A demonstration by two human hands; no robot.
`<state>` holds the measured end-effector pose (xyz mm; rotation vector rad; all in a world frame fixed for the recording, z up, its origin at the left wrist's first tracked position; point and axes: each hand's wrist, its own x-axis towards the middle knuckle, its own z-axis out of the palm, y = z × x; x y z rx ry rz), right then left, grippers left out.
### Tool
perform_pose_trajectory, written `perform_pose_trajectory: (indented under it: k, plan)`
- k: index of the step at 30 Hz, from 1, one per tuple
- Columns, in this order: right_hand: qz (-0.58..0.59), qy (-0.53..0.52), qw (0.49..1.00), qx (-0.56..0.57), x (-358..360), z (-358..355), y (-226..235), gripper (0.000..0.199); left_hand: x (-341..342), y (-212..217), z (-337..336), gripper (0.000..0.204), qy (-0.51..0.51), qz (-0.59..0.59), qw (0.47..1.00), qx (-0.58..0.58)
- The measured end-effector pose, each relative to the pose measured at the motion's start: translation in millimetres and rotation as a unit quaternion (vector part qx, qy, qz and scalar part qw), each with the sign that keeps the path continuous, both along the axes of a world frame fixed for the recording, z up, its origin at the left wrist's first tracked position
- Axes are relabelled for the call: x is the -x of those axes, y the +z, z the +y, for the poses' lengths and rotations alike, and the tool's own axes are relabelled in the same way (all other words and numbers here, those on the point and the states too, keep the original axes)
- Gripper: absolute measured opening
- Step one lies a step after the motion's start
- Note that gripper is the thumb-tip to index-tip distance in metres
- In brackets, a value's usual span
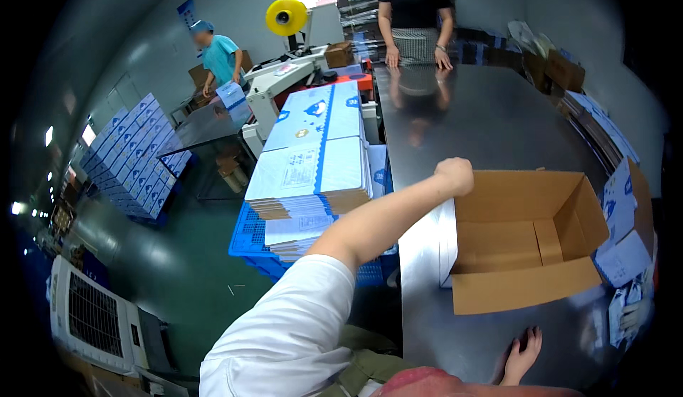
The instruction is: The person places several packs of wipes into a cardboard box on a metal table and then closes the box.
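Observation:
An open cardboard box (506,244), brown inside and pale on its outer left side, stands on the metal table (473,130). My left arm reaches across to the box's far left corner, where my left hand (455,176) is closed on the upper edge; the fingertips are hidden behind the knuckles. Near the table's front edge, below the box, my right hand (523,358) rests with its fingers extended and nothing in it. The near flap of the box folds outward.
Left of the table, flat blue-and-white cartons (309,162) are stacked on a blue plastic crate (249,237). A tape machine (284,77) stands behind them. More folded cartons (626,212) line the right edge. One person (416,13) leans at the far end; another (220,59) works at left.

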<state>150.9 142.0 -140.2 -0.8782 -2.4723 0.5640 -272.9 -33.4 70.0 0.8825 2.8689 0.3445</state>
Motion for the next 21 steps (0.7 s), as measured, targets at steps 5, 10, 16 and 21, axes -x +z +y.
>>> perform_pose_trajectory:
  k: [5, 10, 16, 21]
  plan:
    - [-0.009, 0.008, 1.0, 0.001, 5, 16, -8, 0.045, 3, 1, 4, 0.023, 0.031, -0.009, 0.999, 0.007]
    - [0.006, 0.004, 0.999, 0.033, 5, 6, 4, 0.044, 4, -7, -2, 0.024, 0.019, 0.005, 1.0, -0.002]
    - [0.049, -0.03, 0.998, 0.002, 4, -3, 10, 0.041, 16, -7, 25, 0.025, -0.057, 0.042, 0.992, 0.104]
    - [0.061, -0.01, 0.997, -0.046, 20, -2, 27, 0.042, 35, -17, 16, 0.031, -0.095, 0.063, 0.99, 0.082]
